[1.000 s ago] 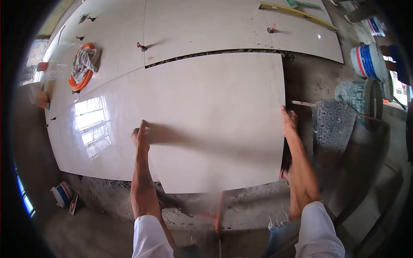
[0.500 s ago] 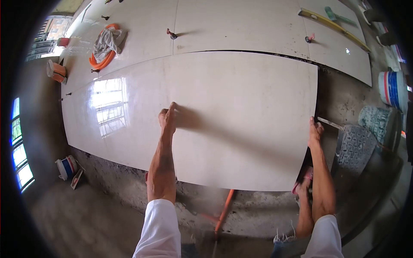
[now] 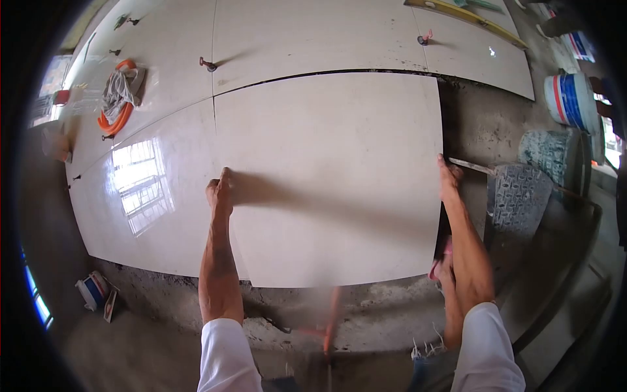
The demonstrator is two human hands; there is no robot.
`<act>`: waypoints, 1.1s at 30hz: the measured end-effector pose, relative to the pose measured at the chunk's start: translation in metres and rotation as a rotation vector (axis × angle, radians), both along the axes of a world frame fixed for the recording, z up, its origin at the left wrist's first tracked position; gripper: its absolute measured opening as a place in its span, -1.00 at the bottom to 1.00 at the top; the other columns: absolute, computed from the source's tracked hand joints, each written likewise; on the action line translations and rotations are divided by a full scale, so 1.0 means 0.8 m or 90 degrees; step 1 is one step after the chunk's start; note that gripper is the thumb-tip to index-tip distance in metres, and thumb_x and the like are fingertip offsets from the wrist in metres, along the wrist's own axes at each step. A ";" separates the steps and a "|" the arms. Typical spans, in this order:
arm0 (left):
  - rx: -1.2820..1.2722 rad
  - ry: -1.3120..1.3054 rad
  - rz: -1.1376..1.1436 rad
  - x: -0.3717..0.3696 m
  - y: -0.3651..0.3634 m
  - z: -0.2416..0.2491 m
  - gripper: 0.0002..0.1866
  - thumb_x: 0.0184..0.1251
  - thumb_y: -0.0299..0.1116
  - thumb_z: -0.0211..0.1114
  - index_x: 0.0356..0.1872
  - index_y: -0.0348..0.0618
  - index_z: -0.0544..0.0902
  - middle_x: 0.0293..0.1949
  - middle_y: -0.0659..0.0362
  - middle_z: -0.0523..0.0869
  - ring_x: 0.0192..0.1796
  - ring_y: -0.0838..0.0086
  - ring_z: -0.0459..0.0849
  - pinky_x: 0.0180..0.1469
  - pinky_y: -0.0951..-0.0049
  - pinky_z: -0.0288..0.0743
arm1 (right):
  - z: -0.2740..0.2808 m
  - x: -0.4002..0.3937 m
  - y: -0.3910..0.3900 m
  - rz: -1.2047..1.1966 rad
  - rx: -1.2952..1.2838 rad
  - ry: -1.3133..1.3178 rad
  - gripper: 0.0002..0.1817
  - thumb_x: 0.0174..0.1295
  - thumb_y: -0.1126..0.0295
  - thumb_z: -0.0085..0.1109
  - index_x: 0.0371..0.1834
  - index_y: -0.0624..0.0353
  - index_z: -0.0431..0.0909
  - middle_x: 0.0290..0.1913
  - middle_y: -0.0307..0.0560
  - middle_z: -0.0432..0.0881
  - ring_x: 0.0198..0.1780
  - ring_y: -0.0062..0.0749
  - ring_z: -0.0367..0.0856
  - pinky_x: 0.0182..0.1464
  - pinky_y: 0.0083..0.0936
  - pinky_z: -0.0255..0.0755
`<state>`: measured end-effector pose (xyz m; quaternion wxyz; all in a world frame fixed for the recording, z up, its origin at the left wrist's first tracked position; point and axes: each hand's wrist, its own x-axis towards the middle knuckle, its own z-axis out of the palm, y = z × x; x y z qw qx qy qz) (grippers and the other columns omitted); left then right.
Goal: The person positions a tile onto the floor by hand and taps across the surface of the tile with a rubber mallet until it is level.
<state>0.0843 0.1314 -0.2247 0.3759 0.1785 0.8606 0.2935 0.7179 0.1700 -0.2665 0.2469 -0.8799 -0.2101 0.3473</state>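
A large cream floor tile point(image 3: 333, 176) lies in front of me, beside a glossy matching tile point(image 3: 183, 225) on its left. My left hand point(image 3: 221, 191) is closed at the seam on the tile's left edge, fingers curled and thumb along the edge. On the opposite side, my right hand point(image 3: 449, 179) grips the right edge, thumb on top and the other fingers partly hidden beyond it. A dark gap runs along the far edge, and the near edge juts slightly past its neighbour.
Tile-levelling clips point(image 3: 208, 64) stand in the far seams. An orange hose point(image 3: 117, 122) and yellow spirit level point(image 3: 467, 21) lie on laid tiles. At right are a shovel point(image 3: 519, 196), a grey bucket point(image 3: 547, 155) and a striped bucket point(image 3: 573, 101). A pink-shod foot point(image 3: 444, 264) is near the tile.
The view has swung right. The tile has shifted slightly towards me: its far gap is wider and its near edge now stands out from the left tile. Both hands keep their places on it.
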 end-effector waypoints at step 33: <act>-0.077 0.004 0.026 -0.004 0.018 0.016 -0.40 0.16 0.15 0.43 -0.44 -0.33 0.61 -0.51 0.12 0.61 -0.46 0.46 0.52 -0.43 0.34 0.45 | 0.051 -0.050 0.036 -0.184 0.016 0.254 -0.24 -0.03 0.04 0.56 0.17 0.30 0.53 0.12 -0.02 0.63 0.07 -0.30 0.62 0.14 -0.35 0.51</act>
